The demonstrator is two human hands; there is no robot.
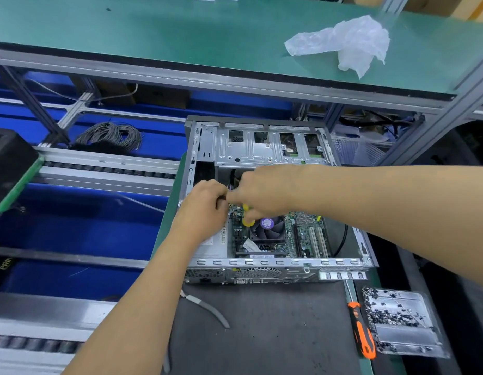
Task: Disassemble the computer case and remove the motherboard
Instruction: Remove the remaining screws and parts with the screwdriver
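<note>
An open grey computer case (275, 262) lies on a dark mat. Inside it sits the green motherboard (305, 236) with a black cooler fan (267, 228) bearing a purple sticker. A silver drive cage (270, 147) fills the far half of the case. My left hand (205, 204) is inside the case at its left side, fingers curled round a dark cable or connector. My right hand (262, 190) meets it from the right and pinches the same dark cable. Just under the right hand's fingers shows something yellow (247, 219); whether the hand holds it cannot be told.
Grey-handled pliers (207, 308) lie on the mat in front of the case. An orange-and-black screwdriver (362, 331) and a clear tray of screws (400, 320) sit at the right. A crumpled plastic bag (348, 44) lies on the green shelf above. Conveyor rails (99, 169) and a wire coil (110, 136) are at the left.
</note>
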